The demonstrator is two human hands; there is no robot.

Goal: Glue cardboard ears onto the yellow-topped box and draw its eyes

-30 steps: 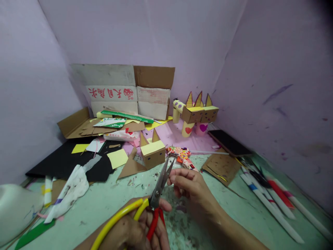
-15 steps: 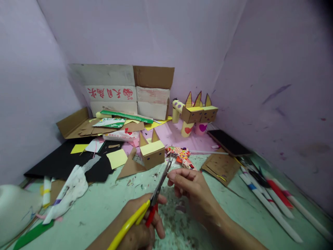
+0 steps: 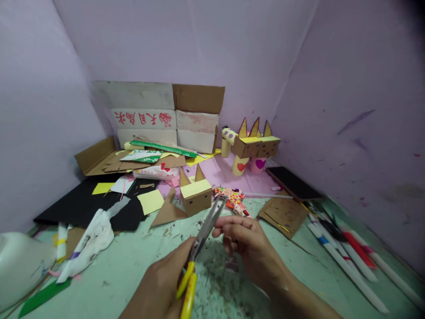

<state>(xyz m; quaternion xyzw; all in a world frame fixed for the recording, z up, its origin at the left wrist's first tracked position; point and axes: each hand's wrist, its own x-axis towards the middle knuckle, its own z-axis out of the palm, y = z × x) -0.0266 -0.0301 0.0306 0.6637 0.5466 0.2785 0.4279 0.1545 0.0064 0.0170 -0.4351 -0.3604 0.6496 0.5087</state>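
Left hand (image 3: pixel 162 279) gripping scissors (image 3: pixel 199 245), right hand (image 3: pixel 248 239) curling alongside, its hold unclear to me, eared box (image 3: pixel 197 202) sitting beyond

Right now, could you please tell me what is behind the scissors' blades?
Beyond the tips of the scissors, a floral piece shows, and green tabletop lower down; what the scissors cover cannot be seen.
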